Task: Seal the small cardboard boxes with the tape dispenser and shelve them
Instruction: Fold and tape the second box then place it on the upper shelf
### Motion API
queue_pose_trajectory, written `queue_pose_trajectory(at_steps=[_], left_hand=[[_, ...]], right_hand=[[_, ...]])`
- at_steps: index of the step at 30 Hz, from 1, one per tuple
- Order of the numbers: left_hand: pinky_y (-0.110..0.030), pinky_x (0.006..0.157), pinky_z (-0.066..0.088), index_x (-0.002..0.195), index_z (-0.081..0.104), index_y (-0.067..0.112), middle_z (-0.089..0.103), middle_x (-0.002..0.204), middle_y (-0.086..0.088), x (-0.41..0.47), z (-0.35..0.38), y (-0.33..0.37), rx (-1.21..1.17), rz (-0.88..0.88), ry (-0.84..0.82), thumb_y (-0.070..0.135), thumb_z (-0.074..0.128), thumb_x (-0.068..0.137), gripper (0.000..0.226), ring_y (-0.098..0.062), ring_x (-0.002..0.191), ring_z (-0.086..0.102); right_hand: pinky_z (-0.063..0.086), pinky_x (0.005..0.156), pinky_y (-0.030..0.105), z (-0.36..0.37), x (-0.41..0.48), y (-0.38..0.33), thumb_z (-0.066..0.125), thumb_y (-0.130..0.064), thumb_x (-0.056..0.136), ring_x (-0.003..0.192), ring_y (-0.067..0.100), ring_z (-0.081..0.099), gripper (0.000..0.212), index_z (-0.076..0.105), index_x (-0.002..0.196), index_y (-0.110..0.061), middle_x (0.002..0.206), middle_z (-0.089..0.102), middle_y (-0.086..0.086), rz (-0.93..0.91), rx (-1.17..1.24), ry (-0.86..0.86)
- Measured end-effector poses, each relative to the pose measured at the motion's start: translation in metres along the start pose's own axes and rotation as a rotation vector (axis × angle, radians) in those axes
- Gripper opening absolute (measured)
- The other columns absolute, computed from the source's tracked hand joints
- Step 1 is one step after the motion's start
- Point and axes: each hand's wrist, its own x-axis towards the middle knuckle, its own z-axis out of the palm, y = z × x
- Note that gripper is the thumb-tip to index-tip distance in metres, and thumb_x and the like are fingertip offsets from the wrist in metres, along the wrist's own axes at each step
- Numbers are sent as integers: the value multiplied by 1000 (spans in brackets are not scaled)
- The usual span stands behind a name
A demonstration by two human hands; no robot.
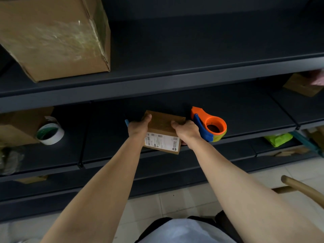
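Small cardboard box (163,128) lies at the front lip of the dark middle shelf (245,111), its labelled near end jutting past the edge. Just right of the box stands the orange and blue tape dispenser (209,126), touching or nearly touching the right hand (186,131). Well left of the box sit a white tape roll (50,134) and a brown carton (19,125); above and left of it, on the upper shelf, is a large cardboard box (54,37). Below and right of the box lies a green packet (278,139). Both arms reach forward. The left hand (139,126) grips the box's left side, thumb on top; the right hand grips its right side likewise.
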Motion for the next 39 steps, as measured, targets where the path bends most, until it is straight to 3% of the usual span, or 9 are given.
queue_pose_trajectory(at_steps=[6,11,16,19,23,28,32,35,39], left_hand=[[-36,77,52,122,45,16,61,97,-3,-5,2,13,67,54,-81,69,61,73,74,-20,85,62],[-46,107,35,148,17,14,34,145,-13,-2,1,6,117,78,-30,68,58,77,98,-31,129,39],[-43,93,50,144,24,9,57,125,-10,-14,1,-9,-31,-26,-265,60,64,77,93,-25,108,60],[-44,98,47,146,23,12,54,131,-9,-15,-2,-16,24,32,-312,60,64,76,94,-24,114,56],[-41,105,40,149,18,15,49,138,-6,-19,-12,-24,95,88,-387,62,66,73,102,-22,122,51],[-26,93,42,141,31,18,54,122,8,-26,-21,-41,258,206,-487,42,80,67,92,-11,114,51],[-10,72,39,123,46,21,56,102,16,-30,-18,-49,366,329,-441,18,83,68,67,-6,102,55],[-17,79,41,120,50,18,57,105,11,-33,-21,-49,369,390,-399,16,79,73,56,-7,100,54],[-13,76,40,115,51,24,57,100,16,-37,-26,-43,351,440,-397,19,77,76,48,-2,93,53]], right_hand=[[55,54,32,1,-1,-11,56,-51,87,86,25,63,56,47,125,-11,108,62,9,101,19,24],[60,64,50,-9,5,-15,51,-38,96,87,34,70,33,61,112,-11,98,73,15,352,345,-228],[56,45,37,-2,-2,-2,45,-43,98,62,33,72,37,63,102,-12,80,74,18,466,403,-284],[58,48,35,3,-1,7,43,-37,100,72,30,70,30,57,112,-13,98,66,16,387,108,-128],[55,76,34,-2,1,28,46,-12,95,102,28,62,37,53,130,-19,118,62,11,57,-328,-35],[42,98,34,1,-22,47,69,0,78,133,23,41,103,10,148,-46,144,44,0,-182,-78,-381],[49,99,37,17,-34,51,73,-7,81,124,13,49,89,21,149,-35,135,52,-6,-256,218,-299],[34,111,37,19,-35,49,66,-13,88,132,17,44,79,22,151,-28,139,52,-2,-262,56,-166],[33,107,30,16,-40,43,65,-20,89,131,15,44,75,24,151,-24,139,52,-1,-277,54,-84]])
